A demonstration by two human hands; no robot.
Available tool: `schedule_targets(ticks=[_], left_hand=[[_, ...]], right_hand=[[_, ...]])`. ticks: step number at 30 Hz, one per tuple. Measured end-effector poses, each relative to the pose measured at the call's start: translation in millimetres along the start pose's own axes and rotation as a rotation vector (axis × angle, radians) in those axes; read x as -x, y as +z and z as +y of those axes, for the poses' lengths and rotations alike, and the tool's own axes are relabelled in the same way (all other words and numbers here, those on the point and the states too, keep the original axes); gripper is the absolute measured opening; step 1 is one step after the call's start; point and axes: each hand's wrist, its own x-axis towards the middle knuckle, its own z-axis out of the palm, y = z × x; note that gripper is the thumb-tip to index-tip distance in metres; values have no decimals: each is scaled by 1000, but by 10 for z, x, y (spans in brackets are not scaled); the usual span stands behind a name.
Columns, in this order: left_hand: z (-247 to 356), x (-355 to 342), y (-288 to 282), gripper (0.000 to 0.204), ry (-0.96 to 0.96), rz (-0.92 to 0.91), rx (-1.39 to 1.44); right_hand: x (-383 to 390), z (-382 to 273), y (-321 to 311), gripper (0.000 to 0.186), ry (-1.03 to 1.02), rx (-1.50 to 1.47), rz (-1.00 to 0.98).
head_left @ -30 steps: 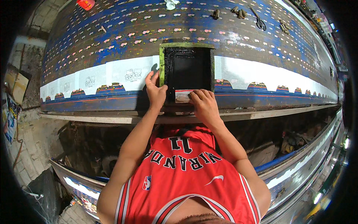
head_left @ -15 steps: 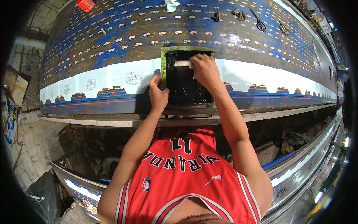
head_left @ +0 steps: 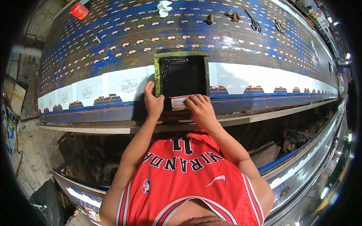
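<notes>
A green-edged screen-printing frame point(head_left: 157, 71) lies on the long table, its mesh coated with wet black ink. My left hand point(head_left: 154, 103) grips the frame's lower left side, with the thumb toward the inner edge and the fingers on the outside. In my right hand point(head_left: 201, 110) is a flat squeegee point(head_left: 178, 103), held by its right end across the near side of the frame. White cloth pieces point(head_left: 109, 83) run in a row to the left of the frame, several bearing small black line prints. More white cloth point(head_left: 241, 77) stretches away on the right.
Across the table, a red container point(head_left: 79, 11) stands at the far left, near a crumpled white cloth point(head_left: 164, 8). Black scissors point(head_left: 255, 25) and several small brown objects point(head_left: 235, 16) lie at the far right. A wooden rail point(head_left: 86, 129) follows the near edge. Behind me runs another long table point(head_left: 294, 182).
My right hand has drawn the squeegee from the frame's far part to its near side. My left hand stays at the frame's left side. The whole view has shifted slightly.
</notes>
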Motion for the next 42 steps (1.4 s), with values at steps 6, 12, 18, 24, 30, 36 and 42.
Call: schedule_targets(ticks=[6, 12, 18, 24, 30, 36, 42], left_hand=[[160, 195, 364, 84, 92, -11, 36], [579, 498, 1325, 79, 111, 14, 102], [849, 690, 2099, 81, 34, -22, 213], [898, 729, 2394, 85, -59, -33, 319], [983, 705, 2404, 87, -169, -53, 307], [960, 694, 2385, 88, -163, -71, 237], [890, 687, 2426, 82, -134, -43, 268]], right_hand=[[152, 289, -430, 41, 7, 13, -10], [652, 1021, -862, 39, 38, 62, 21], [1000, 1622, -1238, 32, 67, 68, 8], [1154, 1940, -1343, 31, 23, 8, -7], [1133, 2043, -1437, 23, 3, -53, -120], [379, 2301, -1559, 9, -14, 56, -114], [-125, 2592, -1306, 19, 33, 40, 18]])
